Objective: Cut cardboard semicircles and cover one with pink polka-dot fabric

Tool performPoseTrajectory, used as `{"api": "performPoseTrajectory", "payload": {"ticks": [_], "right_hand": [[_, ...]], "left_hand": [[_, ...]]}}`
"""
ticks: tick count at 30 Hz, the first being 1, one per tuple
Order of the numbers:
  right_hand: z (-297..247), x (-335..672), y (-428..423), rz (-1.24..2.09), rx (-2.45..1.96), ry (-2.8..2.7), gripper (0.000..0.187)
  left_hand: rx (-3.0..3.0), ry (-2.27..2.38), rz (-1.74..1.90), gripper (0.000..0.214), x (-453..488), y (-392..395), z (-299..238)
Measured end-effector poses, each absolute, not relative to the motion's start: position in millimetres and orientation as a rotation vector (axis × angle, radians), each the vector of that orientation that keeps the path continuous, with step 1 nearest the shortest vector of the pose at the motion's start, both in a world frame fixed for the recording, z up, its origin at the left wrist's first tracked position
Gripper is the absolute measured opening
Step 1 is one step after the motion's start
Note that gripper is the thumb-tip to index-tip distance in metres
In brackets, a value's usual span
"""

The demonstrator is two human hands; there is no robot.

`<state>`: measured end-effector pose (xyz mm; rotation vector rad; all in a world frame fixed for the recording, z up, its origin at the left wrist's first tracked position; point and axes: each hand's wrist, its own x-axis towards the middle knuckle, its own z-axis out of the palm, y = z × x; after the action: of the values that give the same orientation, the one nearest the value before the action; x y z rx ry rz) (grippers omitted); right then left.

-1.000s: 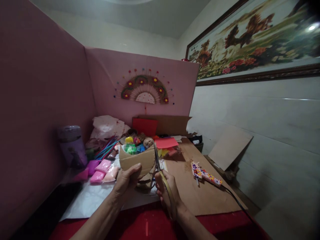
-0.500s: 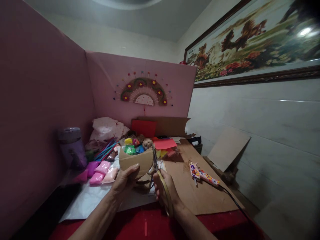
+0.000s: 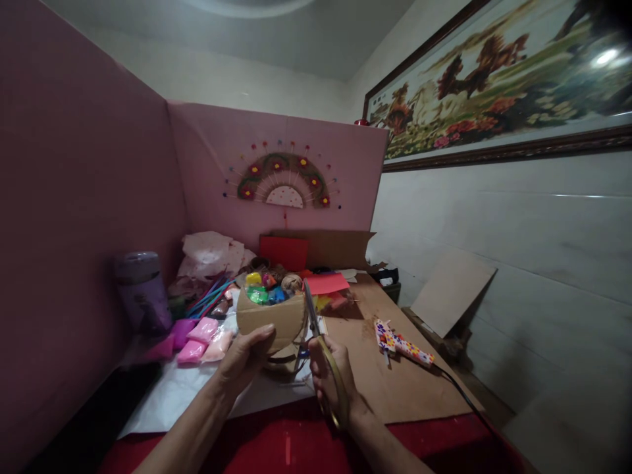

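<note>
My left hand (image 3: 249, 355) grips a curved piece of cardboard (image 3: 276, 322) by its lower left part, thumb on the front face and fingers behind it. In my right hand (image 3: 332, 375) is a pair of scissors (image 3: 326, 359) with gold-coloured handles, its dark blades pointing up and away. The blades stand just beside the right edge of the cardboard; whether they touch it I cannot tell. Below the cardboard, a thin curved strip (image 3: 284, 359) shows, partly hidden. Past its top edge lie green (image 3: 257, 294) and blue clay packets.
A flower-patterned glue gun (image 3: 402, 343) with a black cord lies on a cardboard sheet (image 3: 375, 395) at right. Pink packets (image 3: 197, 339) and a purple tumbler (image 3: 143, 296) stand left. Red paper (image 3: 326, 283) lies behind. A decorated fan (image 3: 284, 178) hangs on the pink panel.
The scissors and my right hand have shifted slightly right, away from the cardboard's edge, and the blades look more closed together. My left hand and the cardboard have barely moved.
</note>
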<state>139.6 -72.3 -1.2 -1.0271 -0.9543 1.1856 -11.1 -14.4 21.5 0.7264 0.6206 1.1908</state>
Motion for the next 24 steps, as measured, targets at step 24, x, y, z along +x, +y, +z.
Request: {"api": "performPoseTrajectory", "payload": {"ticks": [24], "right_hand": [[38, 119, -73, 0.849, -0.819, -0.811, 0.029]], "left_hand": [[0.673, 0.62, 1.365, 0.023, 10, -24, 19]]}}
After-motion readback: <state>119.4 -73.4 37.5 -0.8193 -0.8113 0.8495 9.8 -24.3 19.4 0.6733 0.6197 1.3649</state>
